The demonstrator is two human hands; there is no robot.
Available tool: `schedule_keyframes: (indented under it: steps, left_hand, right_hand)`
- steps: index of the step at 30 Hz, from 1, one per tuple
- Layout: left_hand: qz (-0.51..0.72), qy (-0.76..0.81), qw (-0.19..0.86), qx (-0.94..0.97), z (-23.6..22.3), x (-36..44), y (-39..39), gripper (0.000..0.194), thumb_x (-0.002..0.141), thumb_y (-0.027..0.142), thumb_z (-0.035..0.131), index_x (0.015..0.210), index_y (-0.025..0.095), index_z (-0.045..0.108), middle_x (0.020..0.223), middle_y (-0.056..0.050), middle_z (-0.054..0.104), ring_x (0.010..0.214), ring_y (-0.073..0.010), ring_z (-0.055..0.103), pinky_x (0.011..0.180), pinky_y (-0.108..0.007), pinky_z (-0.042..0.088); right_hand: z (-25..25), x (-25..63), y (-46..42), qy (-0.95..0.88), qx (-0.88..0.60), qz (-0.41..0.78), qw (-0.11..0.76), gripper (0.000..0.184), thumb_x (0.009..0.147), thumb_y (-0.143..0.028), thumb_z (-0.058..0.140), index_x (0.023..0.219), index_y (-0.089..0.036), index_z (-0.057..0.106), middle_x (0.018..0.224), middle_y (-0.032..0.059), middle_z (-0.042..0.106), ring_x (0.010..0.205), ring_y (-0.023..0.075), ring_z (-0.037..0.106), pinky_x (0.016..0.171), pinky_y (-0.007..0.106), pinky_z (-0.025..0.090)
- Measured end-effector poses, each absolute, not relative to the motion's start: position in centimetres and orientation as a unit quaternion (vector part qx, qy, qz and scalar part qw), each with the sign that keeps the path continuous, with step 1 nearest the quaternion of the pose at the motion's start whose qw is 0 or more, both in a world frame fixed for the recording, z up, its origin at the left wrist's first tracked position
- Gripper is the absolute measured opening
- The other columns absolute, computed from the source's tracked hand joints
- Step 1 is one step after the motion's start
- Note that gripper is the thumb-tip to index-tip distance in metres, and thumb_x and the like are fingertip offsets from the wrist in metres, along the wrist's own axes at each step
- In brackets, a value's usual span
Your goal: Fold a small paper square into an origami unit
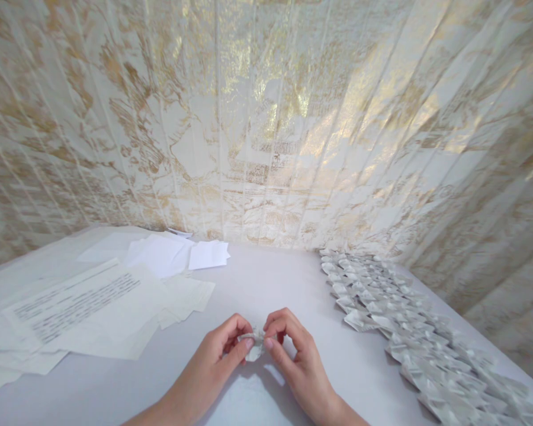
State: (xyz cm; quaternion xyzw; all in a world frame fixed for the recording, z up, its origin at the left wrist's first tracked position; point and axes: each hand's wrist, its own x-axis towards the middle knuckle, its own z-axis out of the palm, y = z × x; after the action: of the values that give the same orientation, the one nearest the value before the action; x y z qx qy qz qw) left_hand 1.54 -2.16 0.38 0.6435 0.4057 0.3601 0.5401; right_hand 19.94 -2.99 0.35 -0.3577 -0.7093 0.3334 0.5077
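A small folded piece of paper (254, 351), pale with greyish print, is held up between both hands over the front middle of the white table. My left hand (225, 349) pinches its left side between thumb and fingers. On the other side my right hand (293, 349) grips it in the same way, thumb tip close to the left one. The fingers partly cover the paper, so its exact folded shape cannot be made out.
Many folded paper pieces (382, 302) stand in rows along the right of the table (266, 278). Loose printed sheets (89, 302) overlap at the left. Blank white paper (208, 254) lies behind them. A gold-patterned curtain (266, 148) hangs along the back edge.
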Motion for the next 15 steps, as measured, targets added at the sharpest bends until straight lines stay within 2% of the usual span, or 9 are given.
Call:
schedule_keyframes:
  steps: [15]
  left_hand:
    - [0.356, 0.412, 0.535, 0.646, 0.57, 1.42, -2.39, 0.023, 0.096, 0.043, 0.052, 0.084, 0.022, 0.051, 0.074, 0.006, 0.049, 0.072, -0.0149, 0.047, 0.067, -0.026, 0.037]
  right_hand:
    - [0.31, 20.01, -3.21, -0.690, -0.399, 0.359, 0.486, 0.018, 0.096, -0.031, 0.058, 0.082, -0.021, 0.059, 0.078, -0.0009, 0.057, 0.071, 0.0150, 0.051, 0.067, 0.025, 0.040]
